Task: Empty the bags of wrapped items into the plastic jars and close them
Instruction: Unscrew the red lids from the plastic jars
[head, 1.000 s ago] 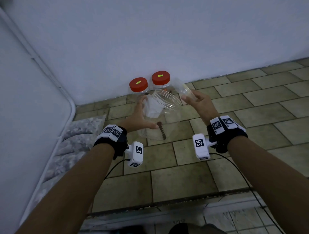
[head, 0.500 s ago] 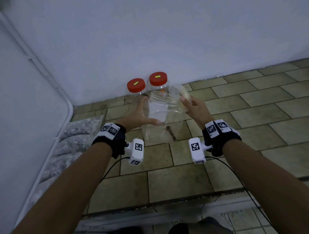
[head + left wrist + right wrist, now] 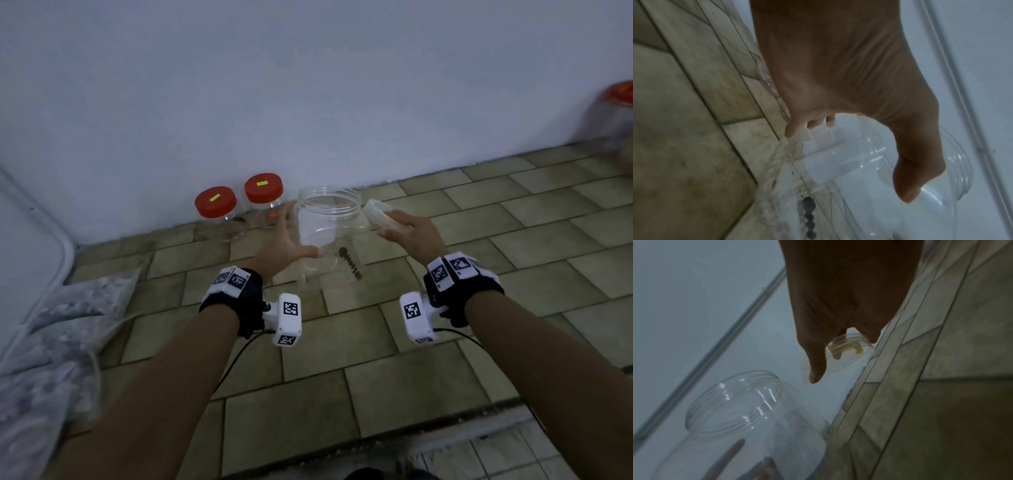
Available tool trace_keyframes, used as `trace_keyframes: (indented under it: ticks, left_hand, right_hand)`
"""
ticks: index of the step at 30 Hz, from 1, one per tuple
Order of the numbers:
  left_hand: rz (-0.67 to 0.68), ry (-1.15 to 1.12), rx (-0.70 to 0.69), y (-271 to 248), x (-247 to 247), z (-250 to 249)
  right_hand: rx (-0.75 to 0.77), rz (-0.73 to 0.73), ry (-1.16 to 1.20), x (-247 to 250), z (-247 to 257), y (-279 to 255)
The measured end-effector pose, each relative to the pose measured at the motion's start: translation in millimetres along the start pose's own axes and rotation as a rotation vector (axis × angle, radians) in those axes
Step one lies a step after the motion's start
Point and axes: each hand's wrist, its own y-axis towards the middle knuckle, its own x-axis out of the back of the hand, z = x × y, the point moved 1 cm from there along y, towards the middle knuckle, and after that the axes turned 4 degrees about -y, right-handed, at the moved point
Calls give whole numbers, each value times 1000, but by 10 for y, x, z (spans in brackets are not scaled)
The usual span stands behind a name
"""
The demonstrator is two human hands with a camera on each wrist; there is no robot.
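An open clear plastic jar (image 3: pixel 329 233) stands upright near the wall, with a dark beaded strip (image 3: pixel 349 262) low on its side. My left hand (image 3: pixel 299 236) grips the jar's left side, thumb in front and fingers behind. In the left wrist view the thumb and fingers curl round the jar (image 3: pixel 838 203). My right hand (image 3: pixel 394 226) holds the jar's clear lid (image 3: pixel 378 212) just right of the mouth, apart from it. The right wrist view shows the lid (image 3: pixel 851 352) pinched above the jar (image 3: pixel 735 402). Bags of wrapped items (image 3: pixel 68 308) lie at the left.
Two clear jars with red lids (image 3: pixel 215 205) (image 3: pixel 263 190) stand against the wall just left of the open jar. Another red-lidded jar (image 3: pixel 613 116) is blurred at the far right. A white panel (image 3: pixel 30 240) borders the bags. Tiled floor (image 3: pixel 342 377) lies in front.
The jar has gone from tilted toward me to upright in my left hand. My right hand has drawn the lid a little to the right, away from the mouth.
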Motion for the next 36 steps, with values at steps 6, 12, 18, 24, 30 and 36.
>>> trace_keyframes:
  ticks: [6, 12, 18, 24, 30, 36]
  left_hand:
    - [-5, 18, -27, 359, -634, -100]
    - [72, -2, -40, 692, -1085, -164]
    - [99, -38, -48, 949, -1403, -171]
    - [126, 21, 76, 1149, -1577, -115]
    - [207, 83, 123, 1235, -1621, -189]
    - [212, 136, 123, 1303, -1715, -206]
  right_hand:
    - [-67, 54, -268, 569, -534, 294]
    - [-84, 84, -372, 907, -956, 532]
    - [-4, 143, -558, 1058, -1260, 706]
    - [59, 161, -634, 1131, -1440, 813]
    - [-5, 134, -646, 1033, -1751, 829]
    - [-27, 108, -609, 1134, -1832, 789]
